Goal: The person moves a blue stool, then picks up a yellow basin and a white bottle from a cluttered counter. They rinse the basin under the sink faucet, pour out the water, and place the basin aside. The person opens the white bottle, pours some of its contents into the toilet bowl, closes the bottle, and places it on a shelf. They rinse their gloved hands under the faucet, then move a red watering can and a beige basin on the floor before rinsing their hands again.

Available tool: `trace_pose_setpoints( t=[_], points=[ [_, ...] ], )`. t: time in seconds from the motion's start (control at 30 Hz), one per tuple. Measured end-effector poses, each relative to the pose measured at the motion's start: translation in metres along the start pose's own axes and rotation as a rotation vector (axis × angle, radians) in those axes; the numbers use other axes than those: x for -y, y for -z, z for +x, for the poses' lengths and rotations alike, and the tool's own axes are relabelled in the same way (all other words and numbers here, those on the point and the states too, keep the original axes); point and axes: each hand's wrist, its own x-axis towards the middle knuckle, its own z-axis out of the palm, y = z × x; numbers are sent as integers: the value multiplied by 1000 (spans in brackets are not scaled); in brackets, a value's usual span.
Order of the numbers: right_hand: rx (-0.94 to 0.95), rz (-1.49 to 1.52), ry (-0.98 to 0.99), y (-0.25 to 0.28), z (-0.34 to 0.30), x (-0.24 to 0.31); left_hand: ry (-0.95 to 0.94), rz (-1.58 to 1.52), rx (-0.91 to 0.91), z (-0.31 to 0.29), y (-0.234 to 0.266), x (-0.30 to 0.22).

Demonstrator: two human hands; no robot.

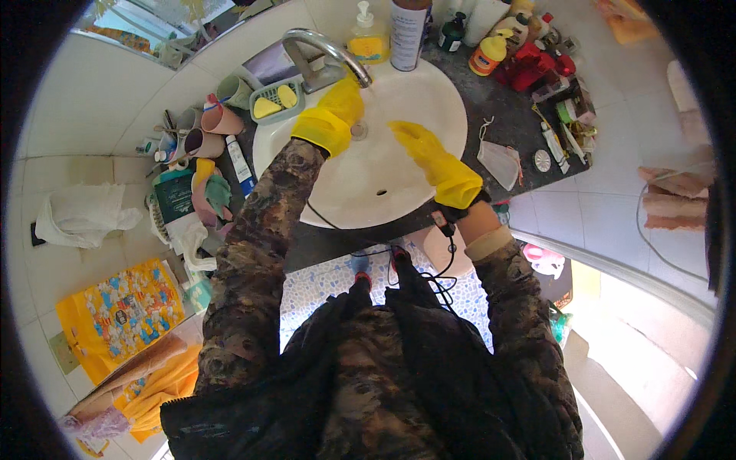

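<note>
Both hands wear yellow rubber gloves over a white oval sink [418, 176]. My left hand [333, 119] reaches up to the spout of the chrome faucet [322, 42]; its fingertips are partly hidden there, and I cannot tell whether they grip the spout. My right hand [433, 157] hovers over the right half of the basin, fingers stretched toward the middle, holding nothing. Between the hands lies the metal drain [358, 131]. Left of the faucet, a grey-green soap dish [277, 101] carries two yellow pieces that look like soap.
A pump bottle [369, 38] and a tall spray can [409, 34] stand behind the basin. Several bottles, including an orange one [488, 54], crowd the back right. A white mask [500, 163] lies right of the sink. Cups [222, 119] and a blue-white tube [240, 165] sit left.
</note>
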Motion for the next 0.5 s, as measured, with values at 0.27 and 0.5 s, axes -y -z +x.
trace_pose_setpoints(
  t=[0.27,0.5],
  points=[
    [58,-348,305,1,0,47,-27,-171,280,-40,54,-56],
    [184,663,431,35,-27,79,174,-1273,226,-118,76,-45]
  ],
)
